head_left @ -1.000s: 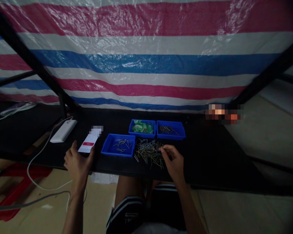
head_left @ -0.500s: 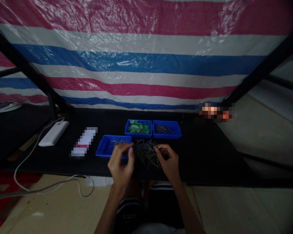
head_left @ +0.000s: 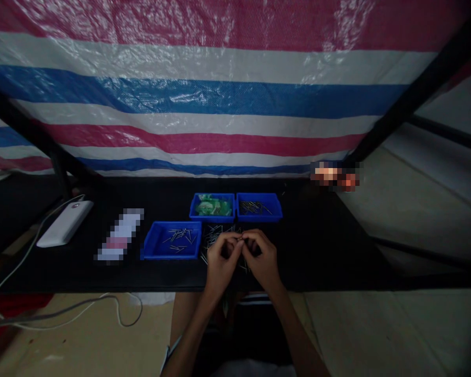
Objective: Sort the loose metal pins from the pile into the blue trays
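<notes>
My left hand (head_left: 223,257) and my right hand (head_left: 264,256) meet fingertip to fingertip over a loose pile of thin metal pins that look like nails (head_left: 214,231). Both pinch closed; whatever lies between the fingertips is too small and dark to make out. The hands cover much of the pile. Just left of it, a blue tray (head_left: 151,252) holds scattered silvery pins (head_left: 180,234). Behind the pile, a second blue tray (head_left: 212,219) contains green plastic packets (head_left: 214,206). Beside that one, another blue tray (head_left: 272,217) has darker pins (head_left: 253,207) in it.
A white power bank (head_left: 65,224) with a cable lies at the left of the black table (head_left: 317,251). Between it and the trays is a blurred-out flat object (head_left: 120,235). A striped plastic sheet (head_left: 204,99) hangs behind, with black frame bars (head_left: 396,99) at the sides.
My left hand has moved right, away from the left tray, to meet my right hand over the pile. The whole view has shifted slightly, and the left tray's pins are more fully visible.
</notes>
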{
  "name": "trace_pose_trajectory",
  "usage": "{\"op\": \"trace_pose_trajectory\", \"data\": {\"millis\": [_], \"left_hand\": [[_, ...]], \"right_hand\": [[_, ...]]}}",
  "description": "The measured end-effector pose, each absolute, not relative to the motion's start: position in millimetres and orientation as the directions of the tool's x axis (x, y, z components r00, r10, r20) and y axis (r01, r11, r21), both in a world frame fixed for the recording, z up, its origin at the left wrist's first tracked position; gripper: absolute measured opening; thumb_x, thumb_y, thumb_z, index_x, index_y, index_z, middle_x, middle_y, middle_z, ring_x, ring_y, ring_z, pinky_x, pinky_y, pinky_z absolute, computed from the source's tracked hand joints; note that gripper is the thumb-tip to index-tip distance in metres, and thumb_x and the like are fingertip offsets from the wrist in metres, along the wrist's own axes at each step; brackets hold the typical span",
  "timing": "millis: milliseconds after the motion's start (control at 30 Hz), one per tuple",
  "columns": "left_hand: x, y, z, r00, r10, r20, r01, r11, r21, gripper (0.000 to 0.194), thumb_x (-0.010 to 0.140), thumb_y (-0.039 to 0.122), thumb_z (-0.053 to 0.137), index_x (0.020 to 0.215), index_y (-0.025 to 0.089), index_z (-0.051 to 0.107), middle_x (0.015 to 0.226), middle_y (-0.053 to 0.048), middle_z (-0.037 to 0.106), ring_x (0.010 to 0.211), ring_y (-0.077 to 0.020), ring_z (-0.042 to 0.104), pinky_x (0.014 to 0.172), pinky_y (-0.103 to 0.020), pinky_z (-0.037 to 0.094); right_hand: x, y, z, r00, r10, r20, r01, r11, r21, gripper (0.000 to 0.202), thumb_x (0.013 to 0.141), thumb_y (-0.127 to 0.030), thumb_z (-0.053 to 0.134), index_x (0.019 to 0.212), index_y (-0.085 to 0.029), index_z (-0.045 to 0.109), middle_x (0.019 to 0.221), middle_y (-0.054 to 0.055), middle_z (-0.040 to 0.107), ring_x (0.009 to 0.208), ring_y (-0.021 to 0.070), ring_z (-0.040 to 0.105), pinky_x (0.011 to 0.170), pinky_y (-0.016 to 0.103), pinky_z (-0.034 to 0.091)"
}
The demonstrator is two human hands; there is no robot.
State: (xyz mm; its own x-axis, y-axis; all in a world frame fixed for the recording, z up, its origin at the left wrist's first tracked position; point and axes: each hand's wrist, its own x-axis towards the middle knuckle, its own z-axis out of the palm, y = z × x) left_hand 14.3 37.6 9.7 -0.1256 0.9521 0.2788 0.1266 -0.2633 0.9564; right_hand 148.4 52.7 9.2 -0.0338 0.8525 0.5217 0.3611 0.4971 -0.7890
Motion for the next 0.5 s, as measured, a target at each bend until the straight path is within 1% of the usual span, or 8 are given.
{"op": "trace_pose_trajectory", "data": {"millis": [167,300,400,500], "left_hand": [[14.1,35.5,9.3,-0.143,0.948,0.285,0.107,-0.272,0.956,0.015,0.094,0.032,0.070,0.100,0.019,0.073,0.086,-0.002,0.072,0.075,-0.0132,0.064,0.069,-0.023,0.049],[13.9,32.8,10.4,-0.136,0.948,0.288,0.097,-0.277,0.956,0.014,0.094,0.031,0.070,0.100,0.020,0.075,0.088,-0.002,0.073,0.076,-0.0128,0.064,0.070,-0.022,0.049],[12.5,33.2,10.8,-0.118,0.957,0.265,0.089,-0.255,0.963,0.015,0.094,0.032,0.070,0.102,0.020,0.076,0.089,-0.002,0.073,0.076,-0.0128,0.063,0.070,-0.023,0.049],[11.0,33.8,10.3,-0.109,0.968,0.226,0.062,-0.220,0.974,0.017,0.094,0.033,0.070,0.103,0.020,0.076,0.089,-0.002,0.073,0.076,-0.0131,0.063,0.070,-0.023,0.048]], "right_hand": [[148.4,51.4,10.7,-0.035,0.834,0.551,0.402,0.516,-0.756,0.009,0.095,-0.019,0.063,0.101,-0.023,0.069,0.095,0.004,0.071,0.071,0.0144,0.058,0.063,0.028,0.049],[149.9,50.8,12.1,-0.062,0.820,0.568,0.403,0.541,-0.738,0.015,0.095,-0.018,0.064,0.106,-0.024,0.071,0.095,0.004,0.073,0.077,0.0163,0.063,0.068,0.030,0.051],[150.8,50.5,12.0,-0.080,0.816,0.573,0.396,0.553,-0.733,0.014,0.096,-0.016,0.063,0.103,-0.024,0.072,0.095,0.004,0.074,0.083,0.0174,0.067,0.071,0.031,0.052],[151.2,49.9,11.0,-0.073,0.825,0.560,0.392,0.540,-0.745,0.013,0.094,-0.016,0.065,0.102,-0.024,0.073,0.094,0.003,0.074,0.081,0.0170,0.067,0.070,0.030,0.052]]}}
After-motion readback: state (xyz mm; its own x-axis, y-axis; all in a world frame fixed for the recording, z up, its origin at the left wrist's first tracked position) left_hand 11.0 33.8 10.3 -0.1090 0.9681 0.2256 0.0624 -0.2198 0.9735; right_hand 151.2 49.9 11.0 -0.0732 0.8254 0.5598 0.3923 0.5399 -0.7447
